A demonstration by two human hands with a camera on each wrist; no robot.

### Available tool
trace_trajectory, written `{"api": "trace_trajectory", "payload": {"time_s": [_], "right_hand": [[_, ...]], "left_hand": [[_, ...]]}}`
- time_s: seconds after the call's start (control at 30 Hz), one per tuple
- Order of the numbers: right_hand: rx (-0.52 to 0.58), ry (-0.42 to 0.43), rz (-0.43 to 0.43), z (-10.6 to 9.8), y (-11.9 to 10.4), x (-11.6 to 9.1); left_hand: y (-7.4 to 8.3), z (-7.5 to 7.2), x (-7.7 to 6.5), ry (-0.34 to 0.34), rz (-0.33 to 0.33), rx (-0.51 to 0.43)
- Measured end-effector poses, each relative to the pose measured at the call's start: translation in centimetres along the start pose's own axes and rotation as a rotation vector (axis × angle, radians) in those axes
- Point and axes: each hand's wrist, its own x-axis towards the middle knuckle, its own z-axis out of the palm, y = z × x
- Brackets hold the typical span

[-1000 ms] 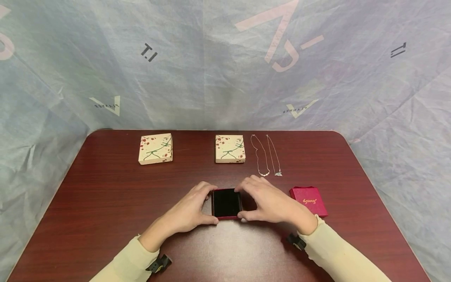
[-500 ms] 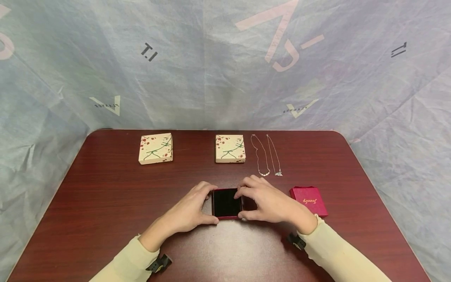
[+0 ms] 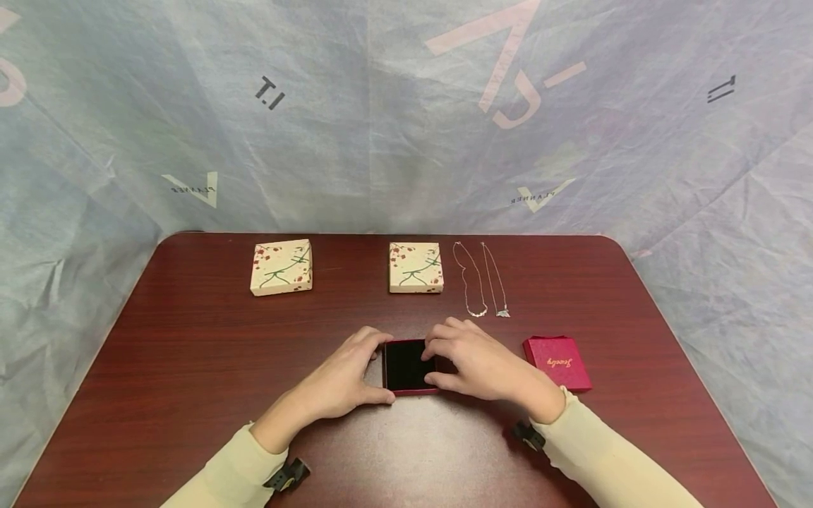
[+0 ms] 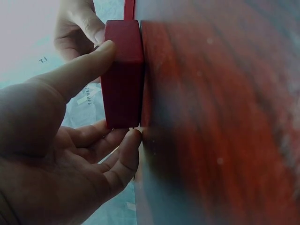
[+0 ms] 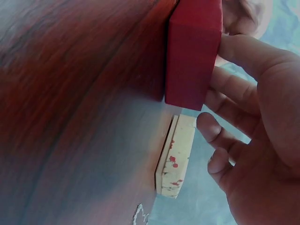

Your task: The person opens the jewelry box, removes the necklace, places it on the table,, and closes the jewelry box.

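A small red jewelry box (image 3: 413, 392) lies lidless on the table, its black insert (image 3: 404, 367) facing up. My left hand (image 3: 343, 374) grips the box's left end, thumb at the near corner and fingers at the far side. In the left wrist view that thumb presses the red box wall (image 4: 123, 89). My right hand (image 3: 476, 360) is over the right end, with bent index finger and thumb reaching in at the black insert. The right wrist view shows its thumb along the box's upper edge; whether the fingertips pinch the insert is hidden.
The red lid (image 3: 559, 363), printed "Jewelry", lies right of my right hand. Two fine necklaces (image 3: 480, 279) are laid out behind it. Two cream floral boxes, one at the left (image 3: 281, 267) and one in the middle (image 3: 416, 267), stand near the table's far edge.
My right index finger and thumb have moved inward from the box's right corners onto the black insert. My left hand has kept its hold, and the box has stayed in place.
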Motion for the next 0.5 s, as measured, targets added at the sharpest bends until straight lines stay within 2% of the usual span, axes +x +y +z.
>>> {"api": "trace_trajectory", "payload": {"time_s": [0.3, 0.5], "right_hand": [[-0.064, -0.068, 0.067, -0.3, -0.9, 0.8], [-0.095, -0.078, 0.098, -0.1, -1.1, 1.1]], "left_hand": [[-0.1, 0.0, 0.1, 0.002, 0.007, 0.001], [-0.2, 0.1, 0.1, 0.006, 0.019, 0.01]]}}
